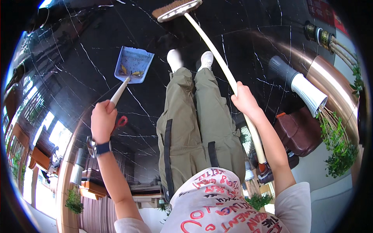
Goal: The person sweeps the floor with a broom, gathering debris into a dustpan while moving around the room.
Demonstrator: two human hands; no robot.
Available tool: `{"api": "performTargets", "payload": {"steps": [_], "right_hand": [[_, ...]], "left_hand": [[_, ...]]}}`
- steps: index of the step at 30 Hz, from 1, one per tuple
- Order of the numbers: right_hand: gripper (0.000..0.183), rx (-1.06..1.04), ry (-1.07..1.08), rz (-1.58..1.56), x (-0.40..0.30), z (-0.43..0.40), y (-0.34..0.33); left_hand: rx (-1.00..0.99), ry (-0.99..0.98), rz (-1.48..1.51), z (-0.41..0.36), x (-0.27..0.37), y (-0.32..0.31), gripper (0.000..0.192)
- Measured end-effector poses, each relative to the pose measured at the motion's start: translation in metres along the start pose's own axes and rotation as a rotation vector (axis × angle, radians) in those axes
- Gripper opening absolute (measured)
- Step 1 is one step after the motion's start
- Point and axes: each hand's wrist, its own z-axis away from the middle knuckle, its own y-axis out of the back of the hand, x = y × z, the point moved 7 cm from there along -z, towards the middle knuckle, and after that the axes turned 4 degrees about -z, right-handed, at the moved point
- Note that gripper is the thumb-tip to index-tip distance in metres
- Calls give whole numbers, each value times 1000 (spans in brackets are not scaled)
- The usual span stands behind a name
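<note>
My left hand (103, 121) is closed around the pale handle (120, 92) of a dustpan. At the handle's far end, the blue dustpan (134, 62) holds dirt and a few yellowish leaf-like scraps. My right hand (245, 99) grips the long cream handle (214, 51) of a broom, whose lower end runs back past my forearm. The broom head (179, 11), with brown bristles, is at the top of the view, beyond my white shoes and apart from the dustpan. A red loop (121, 121) hangs beside my left hand.
Dark polished floor (151, 102) with white veins reflects the windows. To the right stand a tall black-and-white planter (306, 87) with a green plant, a brown leather seat (297, 131) and a gold patterned pot (319, 36). Wooden chairs (40, 157) are at the left.
</note>
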Motion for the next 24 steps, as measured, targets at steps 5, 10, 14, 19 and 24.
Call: {"api": "performTargets", "payload": {"steps": [5, 10, 14, 19, 24], "right_hand": [[28, -191, -180, -177, -8, -11, -52], [28, -304, -157, -198, -4, 10, -72], [27, -458, -135, -224, -9, 29, -76], [26, -699, -90, -237, -23, 44, -91], [18, -714, -18, -271, -31, 47, -75]], "left_hand": [[-116, 86, 46, -15, -6, -8, 23], [-34, 79, 76, -27, -7, -5, 21], [-73, 94, 64, -33, 0, -4, 20], [-105, 61, -4, -36, 10, -8, 18], [-58, 60, -8, -27, 14, -1, 17]]}}
